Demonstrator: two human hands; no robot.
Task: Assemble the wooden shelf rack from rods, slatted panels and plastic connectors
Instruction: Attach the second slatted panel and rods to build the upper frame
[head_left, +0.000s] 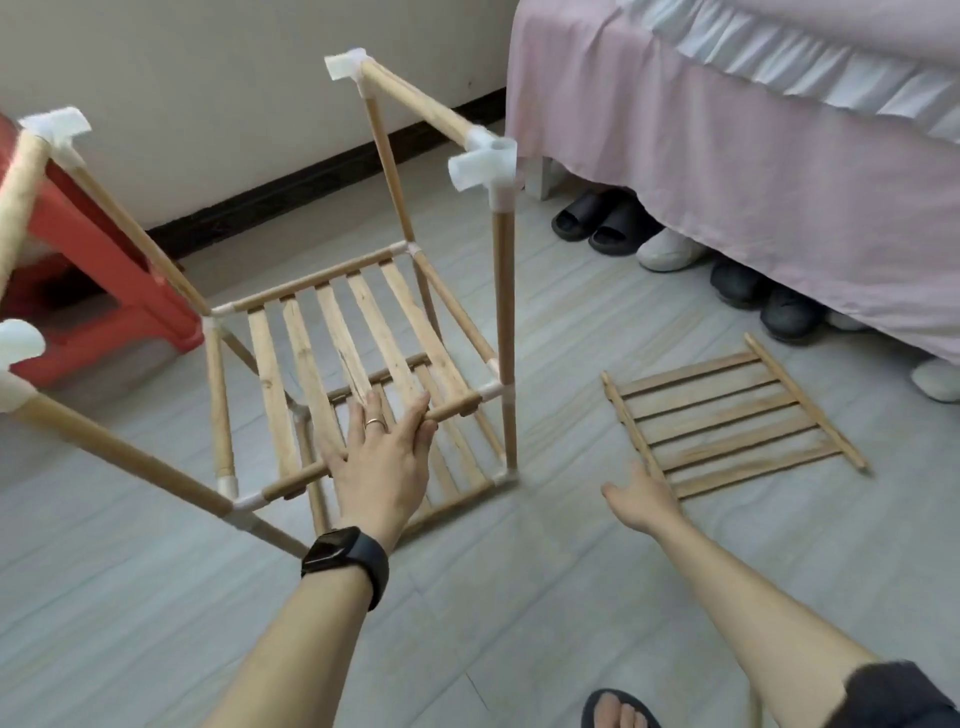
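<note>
The rack (503, 291) stood on the floor (519, 597), partly built. A low shelf and a middle shelf (332, 332) already sat between its rods. At the top, white connectors (485, 163) had empty holes, so the top level was not filled yet. One loose panel (727, 415) lay flat on the floor, to the right of the rack and well apart from it. The left hand (382, 457) was open, with its fingers straight and flat across the front rod and slats of the middle shelf. It seemed to steady the rack. The right hand (641, 496) was open too, fingers spread, reaching down just beside the near corner of the panel. I could not tell if it touched. The step looked like picking up that panel for the top. To do it well, it would be best to take the panel by its long end rod, not by a thin slat. The panel should be lifted level while the left hand pressed down so the rack did not tip. Both rod ends should line up with the holes before any push. A red stool (104, 291) stood behind the rack on the left. A bed (727, 156) with shoes (613, 218) under it was on the right.
</note>
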